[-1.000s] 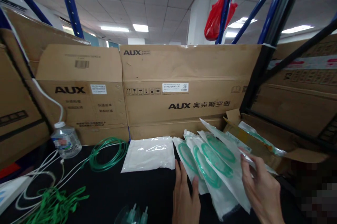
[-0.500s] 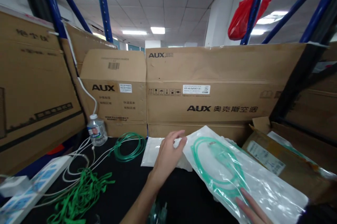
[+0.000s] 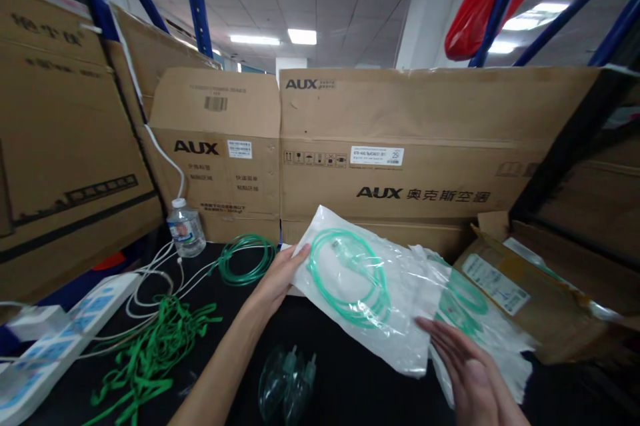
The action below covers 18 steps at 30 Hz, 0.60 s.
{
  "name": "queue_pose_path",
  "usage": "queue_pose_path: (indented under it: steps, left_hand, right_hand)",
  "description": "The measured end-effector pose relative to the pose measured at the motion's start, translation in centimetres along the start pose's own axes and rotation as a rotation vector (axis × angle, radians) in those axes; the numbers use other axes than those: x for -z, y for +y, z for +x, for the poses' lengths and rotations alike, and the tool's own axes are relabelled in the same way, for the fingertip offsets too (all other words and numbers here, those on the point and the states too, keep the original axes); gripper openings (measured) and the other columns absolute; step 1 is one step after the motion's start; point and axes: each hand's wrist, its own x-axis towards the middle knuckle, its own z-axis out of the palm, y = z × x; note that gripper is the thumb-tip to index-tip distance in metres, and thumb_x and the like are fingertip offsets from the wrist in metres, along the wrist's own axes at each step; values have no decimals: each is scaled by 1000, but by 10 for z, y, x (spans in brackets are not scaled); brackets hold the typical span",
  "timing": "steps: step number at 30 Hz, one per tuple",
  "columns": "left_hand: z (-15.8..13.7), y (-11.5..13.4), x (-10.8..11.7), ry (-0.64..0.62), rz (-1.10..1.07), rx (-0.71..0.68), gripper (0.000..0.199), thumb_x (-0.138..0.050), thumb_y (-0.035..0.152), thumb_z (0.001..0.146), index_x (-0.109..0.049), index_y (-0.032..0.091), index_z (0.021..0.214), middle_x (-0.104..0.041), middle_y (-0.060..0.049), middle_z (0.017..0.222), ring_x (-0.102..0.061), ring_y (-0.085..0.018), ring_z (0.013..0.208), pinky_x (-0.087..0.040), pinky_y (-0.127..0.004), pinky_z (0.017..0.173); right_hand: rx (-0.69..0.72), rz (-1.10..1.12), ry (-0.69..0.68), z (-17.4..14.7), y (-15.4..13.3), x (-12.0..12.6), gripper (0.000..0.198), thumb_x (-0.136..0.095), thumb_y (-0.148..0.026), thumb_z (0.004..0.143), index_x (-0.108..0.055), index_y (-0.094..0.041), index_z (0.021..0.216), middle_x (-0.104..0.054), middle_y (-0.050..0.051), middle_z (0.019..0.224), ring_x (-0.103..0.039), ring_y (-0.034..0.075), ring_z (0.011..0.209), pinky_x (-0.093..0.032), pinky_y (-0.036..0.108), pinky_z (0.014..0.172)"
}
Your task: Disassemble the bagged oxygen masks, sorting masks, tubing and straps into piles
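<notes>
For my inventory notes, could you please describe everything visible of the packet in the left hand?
The packet is a flat, roughly rectangular pouch of glossy, wrinkled, plastic-looking film, with coiled green tubing showing inside. No opening is visible. The left hand pinches its left edge, and it slants down rightward above the black table. The right hand is at its right end, contact unclear.
</notes>
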Motion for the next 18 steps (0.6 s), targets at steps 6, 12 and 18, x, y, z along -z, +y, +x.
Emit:
queue_pose_path:
  steps: [6, 12, 18]
  left_hand:
    - [-25, 5, 17, 102, -6, -70, 61, -80, 60, 82, -77, 13, 120, -82, -10, 99, -70, -21, 80, -51, -25, 69]
    - [-40, -1, 33, 193, 53, -122, 57, -79, 58, 83, -78, 13, 118, -82, -8, 98, -69, -24, 86, -51, -26, 75]
    - [-42, -1, 45, 270, 102, -171, 58, -78, 60, 83, -78, 13, 117, -80, -5, 95, -67, -23, 85, -49, -25, 73]
  right_hand:
    - [-311, -87, -19, 5, -1, -33, 70, -79, -62, 80, -65, -22, 136, -74, 11, 134, -73, 31, 115, -53, 43, 103]
    - [-297, -189, -69, 18, 10, -45, 57, -85, -62, 68, -80, -17, 102, -79, 11, 105, -70, 31, 98, -56, 42, 90]
    - [-291, -183, -154, 16, -2, -50, 36, -85, -54, 70, -83, -20, 82, -79, 9, 94, -67, 37, 110, -44, 53, 112]
